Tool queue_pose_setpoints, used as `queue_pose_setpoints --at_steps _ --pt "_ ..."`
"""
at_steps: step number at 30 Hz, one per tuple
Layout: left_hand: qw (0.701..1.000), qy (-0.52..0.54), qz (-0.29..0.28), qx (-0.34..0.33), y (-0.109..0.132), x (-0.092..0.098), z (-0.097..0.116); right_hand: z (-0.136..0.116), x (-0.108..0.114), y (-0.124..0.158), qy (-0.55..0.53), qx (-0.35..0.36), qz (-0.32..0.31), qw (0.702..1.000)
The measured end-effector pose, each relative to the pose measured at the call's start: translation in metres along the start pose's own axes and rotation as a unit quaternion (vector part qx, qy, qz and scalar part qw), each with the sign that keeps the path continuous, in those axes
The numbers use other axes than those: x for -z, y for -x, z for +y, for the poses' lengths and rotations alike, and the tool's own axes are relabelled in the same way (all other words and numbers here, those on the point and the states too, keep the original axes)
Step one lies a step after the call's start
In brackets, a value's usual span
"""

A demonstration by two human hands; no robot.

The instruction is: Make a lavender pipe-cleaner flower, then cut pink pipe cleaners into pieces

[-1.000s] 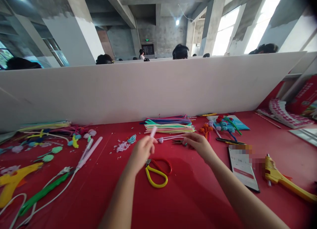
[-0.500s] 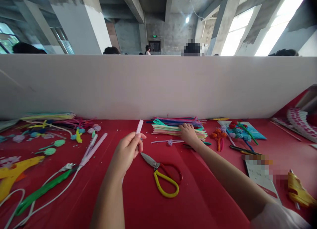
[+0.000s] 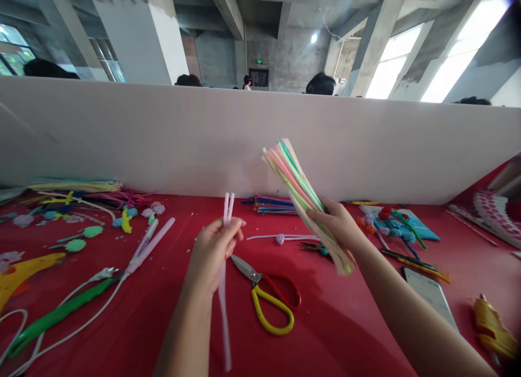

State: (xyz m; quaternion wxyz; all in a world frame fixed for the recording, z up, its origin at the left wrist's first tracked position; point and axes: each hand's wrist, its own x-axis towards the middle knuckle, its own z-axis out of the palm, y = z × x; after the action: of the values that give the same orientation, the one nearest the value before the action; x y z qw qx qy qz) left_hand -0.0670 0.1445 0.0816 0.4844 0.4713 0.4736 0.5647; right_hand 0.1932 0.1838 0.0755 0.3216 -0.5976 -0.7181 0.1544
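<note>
Pale pink pipe cleaners [image 3: 223,312], two strands side by side, stand upright in my left hand [image 3: 214,246]. Its fingers [image 3: 236,225] are pinched closed on them near the top. The tips poke up above the hand, and the long ends hang down past the wrist, over the red worktop [image 3: 325,333].

My right hand [image 3: 340,225] is raised beside it. Its fingers are wrapped tight around a thick pastel bundle [image 3: 297,184] of pink, green and cream pipe cleaners, which tilts up and to the left, clear of the worktop.

Between and below the two hands lie scissors [image 3: 266,293] with one yellow and one red handle loop, blades pointing away to the left. Just beyond them lies a thin stem with a lilac bud [image 3: 280,238]. Behind that, a flat stack of coloured pipe cleaners [image 3: 274,204] sits against a white partition [image 3: 163,143].

To the right are finished flowers on a blue sheet [image 3: 393,217] and a yellow glue gun [image 3: 492,328] at the edge of view. To the left lie a white cable [image 3: 81,317] and more small craft pieces.
</note>
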Motion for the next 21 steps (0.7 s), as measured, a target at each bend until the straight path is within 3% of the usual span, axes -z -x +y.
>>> queue_pose_setpoints --at_steps 2,4,6,7,10,13,18,21 --pt "0.999 0.054 0.001 -0.003 0.003 -0.013 -0.004 -0.014 -0.002 0.022 -0.099 -0.003 -0.049 0.994" --pt "0.997 0.077 -0.019 0.0 0.009 -0.027 -0.007 -0.027 -0.012 0.044 -0.348 -0.064 -0.124 0.927" --pt "0.996 0.079 -0.045 0.005 0.016 -0.039 -0.007 -0.037 -0.024 0.062 -0.469 -0.099 -0.15 0.865" --pt "0.996 0.077 -0.053 0.008 0.02 -0.045 -0.007 -0.04 -0.03 0.07 -0.483 -0.099 -0.147 0.857" --pt "0.996 0.056 -0.061 0.011 0.028 -0.055 -0.002 -0.045 -0.039 0.085 -0.425 -0.066 -0.11 0.896" --pt "0.996 0.025 -0.082 -0.001 0.033 -0.061 0.004 -0.044 -0.034 0.09 -0.341 -0.024 -0.083 0.936" --pt "0.988 -0.013 -0.151 -0.032 0.042 -0.066 0.012 -0.052 0.0 0.094 -0.345 0.062 -0.008 0.936" --pt "0.982 -0.07 -0.175 -0.024 0.053 -0.069 0.016 -0.06 0.017 0.101 -0.343 0.077 0.047 0.935"
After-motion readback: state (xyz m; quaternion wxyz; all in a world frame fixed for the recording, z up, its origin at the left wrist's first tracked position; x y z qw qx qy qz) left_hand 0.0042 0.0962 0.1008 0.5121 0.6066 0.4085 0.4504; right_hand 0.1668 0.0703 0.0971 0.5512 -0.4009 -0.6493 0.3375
